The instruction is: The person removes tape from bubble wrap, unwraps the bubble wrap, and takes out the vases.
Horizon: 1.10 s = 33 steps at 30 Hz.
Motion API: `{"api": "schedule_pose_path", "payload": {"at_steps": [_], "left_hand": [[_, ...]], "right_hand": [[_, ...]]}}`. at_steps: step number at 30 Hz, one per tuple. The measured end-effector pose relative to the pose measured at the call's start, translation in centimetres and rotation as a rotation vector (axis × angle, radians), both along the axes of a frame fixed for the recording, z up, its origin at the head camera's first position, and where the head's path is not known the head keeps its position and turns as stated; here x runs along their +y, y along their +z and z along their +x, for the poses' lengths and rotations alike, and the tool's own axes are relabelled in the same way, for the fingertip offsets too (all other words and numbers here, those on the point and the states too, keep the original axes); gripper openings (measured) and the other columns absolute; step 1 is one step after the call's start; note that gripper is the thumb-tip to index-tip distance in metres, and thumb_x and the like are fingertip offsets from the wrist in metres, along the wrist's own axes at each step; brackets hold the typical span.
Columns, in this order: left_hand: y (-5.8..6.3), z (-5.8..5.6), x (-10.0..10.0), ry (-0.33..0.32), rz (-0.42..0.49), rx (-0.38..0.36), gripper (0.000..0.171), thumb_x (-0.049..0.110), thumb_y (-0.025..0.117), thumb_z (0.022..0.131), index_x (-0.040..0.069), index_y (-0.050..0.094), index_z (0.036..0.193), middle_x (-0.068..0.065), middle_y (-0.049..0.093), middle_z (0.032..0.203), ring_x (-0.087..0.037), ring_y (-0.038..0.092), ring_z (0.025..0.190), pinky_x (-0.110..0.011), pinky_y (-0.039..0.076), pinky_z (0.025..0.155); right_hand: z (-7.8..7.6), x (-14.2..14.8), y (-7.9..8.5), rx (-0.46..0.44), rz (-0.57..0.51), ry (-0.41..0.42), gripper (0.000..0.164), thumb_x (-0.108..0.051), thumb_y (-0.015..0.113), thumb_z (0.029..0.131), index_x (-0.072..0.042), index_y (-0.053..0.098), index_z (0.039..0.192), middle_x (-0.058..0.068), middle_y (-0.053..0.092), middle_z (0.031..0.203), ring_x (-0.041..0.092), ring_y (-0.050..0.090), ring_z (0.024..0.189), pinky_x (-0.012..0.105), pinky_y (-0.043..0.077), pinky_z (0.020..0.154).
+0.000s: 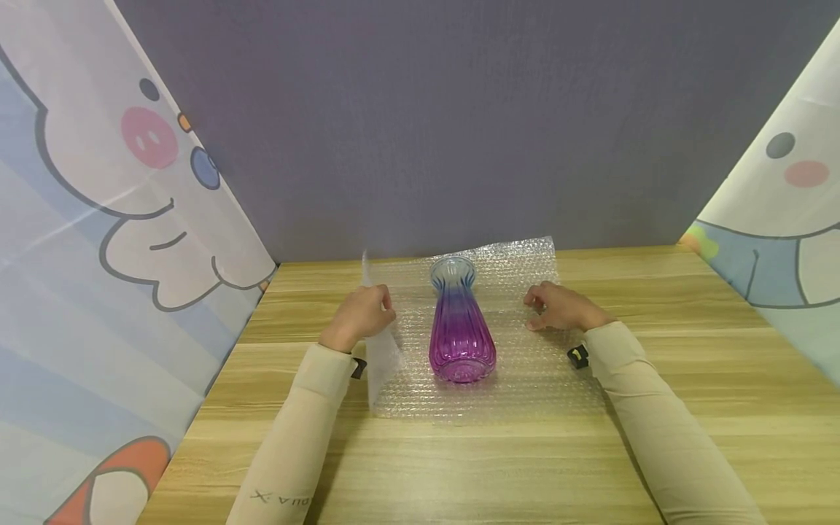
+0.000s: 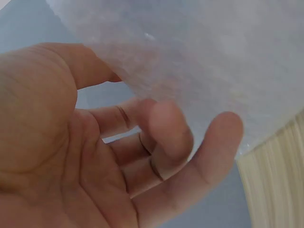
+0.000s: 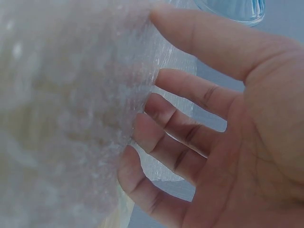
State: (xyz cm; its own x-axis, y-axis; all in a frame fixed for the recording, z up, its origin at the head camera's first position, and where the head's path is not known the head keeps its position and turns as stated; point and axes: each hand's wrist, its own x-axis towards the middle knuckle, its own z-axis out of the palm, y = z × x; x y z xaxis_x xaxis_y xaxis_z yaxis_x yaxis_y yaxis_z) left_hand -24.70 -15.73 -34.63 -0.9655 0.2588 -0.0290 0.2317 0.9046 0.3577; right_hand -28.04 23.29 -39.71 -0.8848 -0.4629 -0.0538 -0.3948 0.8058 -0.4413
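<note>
One grey wall [image 1: 472, 124] spans the back of the scene. Two cartoon-printed sheets flank it: the left sheet [image 1: 79, 273] shows a white figure with a pink cheek and an orange-red shape near the bottom, the right sheet [image 1: 787, 208] a pale figure with blue below. A wood-grain table [image 1: 492, 467] extends from the wall towards the person.

On the table lies a piece of clear bubble wrap [image 1: 518, 390], its left side raised into a whitish flap. A person in cream sleeves [image 1: 666, 423] reaches in from both sides.

The glass vase [image 1: 462, 332] lies on its side on the wrap, between the hands and touching neither. It fades from pale blue at the mouth, which points towards the wall, to purple at the wide base, nearer the person. Its ribs run lengthwise.

The left hand [image 1: 359, 316] pinches the raised flap, thumb and curled fingers meeting at its edge. The right hand [image 1: 563, 307] has loosely bent fingers, thumb apart from them; in its wrist view the fingertips touch the wrap without a closed grip.

Smallest are a black device [image 1: 577, 356] by the right wrist and dark lettering [image 1: 281, 499] on the left sleeve.
</note>
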Motion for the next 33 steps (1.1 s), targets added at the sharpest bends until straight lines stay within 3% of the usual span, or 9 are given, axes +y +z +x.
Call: {"api": "schedule_pose_path", "payload": {"at_steps": [6, 12, 18, 22, 25, 29, 33], "left_hand": [[-0.1, -0.1, -0.7, 0.034, 0.033, -0.079, 0.015, 0.018, 0.057, 0.098, 0.005, 0.064, 0.101, -0.012, 0.068, 0.09, -0.017, 0.058, 0.055, -0.027, 0.048, 0.052], [-0.2, -0.4, -1.1, 0.056, 0.043, -0.109, 0.026, 0.021, 0.048, 0.106, 0.003, 0.066, 0.112, -0.009, 0.065, 0.087, -0.017, 0.057, 0.059, -0.028, 0.05, 0.055], [-0.2, -0.4, -1.5, 0.048, 0.04, -0.111, 0.031, 0.019, 0.043, 0.106, 0.001, 0.067, 0.114, -0.006, 0.059, 0.077, -0.014, 0.051, 0.057, -0.026, 0.048, 0.053], [-0.3, -0.6, -1.8, 0.042, 0.03, -0.124, 0.027, 0.017, 0.044, 0.105, 0.002, 0.067, 0.106, -0.003, 0.055, 0.071, -0.012, 0.048, 0.055, -0.025, 0.044, 0.051], [-0.4, -0.7, -2.0, 0.043, 0.034, -0.143, 0.024, 0.015, 0.044, 0.104, 0.006, 0.062, 0.09, 0.001, 0.047, 0.062, -0.01, 0.042, 0.051, -0.023, 0.039, 0.048], [-0.4, -0.8, -2.2, 0.037, 0.042, -0.163, 0.033, 0.012, 0.045, 0.102, 0.013, 0.046, 0.068, 0.005, 0.037, 0.053, -0.008, 0.032, 0.045, -0.021, 0.031, 0.043], [-0.5, -0.9, -2.3, 0.033, 0.042, -0.19, 0.04, 0.01, 0.045, 0.1, 0.017, 0.037, 0.061, 0.006, 0.032, 0.05, -0.007, 0.029, 0.044, -0.02, 0.027, 0.041]], "right_hand": [[-0.2, 0.0, -0.2, -0.006, 0.004, 0.0, 0.045, -0.022, 0.082, 0.084, 0.002, 0.064, 0.117, 0.014, 0.061, 0.103, 0.031, 0.06, 0.101, 0.052, 0.053, 0.091], [-0.3, -0.1, -0.2, -0.006, 0.009, -0.006, 0.045, -0.022, 0.081, 0.084, 0.002, 0.064, 0.118, 0.013, 0.062, 0.104, 0.031, 0.061, 0.103, 0.052, 0.053, 0.092], [-0.2, 0.0, -0.3, -0.006, 0.004, -0.005, 0.045, -0.021, 0.081, 0.084, 0.002, 0.064, 0.118, 0.015, 0.062, 0.105, 0.032, 0.061, 0.103, 0.053, 0.053, 0.093], [-0.2, -0.1, -0.3, -0.009, 0.003, -0.009, 0.044, -0.021, 0.081, 0.084, 0.002, 0.064, 0.118, 0.015, 0.062, 0.105, 0.032, 0.061, 0.103, 0.053, 0.052, 0.093], [-0.2, -0.1, -0.2, -0.012, 0.001, -0.011, 0.044, -0.021, 0.081, 0.084, 0.002, 0.064, 0.118, 0.015, 0.061, 0.105, 0.032, 0.06, 0.103, 0.052, 0.053, 0.093], [-0.2, -0.1, -0.2, -0.019, -0.004, -0.012, 0.044, -0.021, 0.081, 0.084, 0.002, 0.064, 0.118, 0.015, 0.061, 0.105, 0.032, 0.06, 0.103, 0.052, 0.053, 0.092], [-0.1, -0.1, -0.1, -0.019, -0.006, -0.01, 0.044, -0.021, 0.081, 0.084, 0.002, 0.064, 0.118, 0.015, 0.061, 0.105, 0.032, 0.06, 0.102, 0.052, 0.053, 0.092]]}}
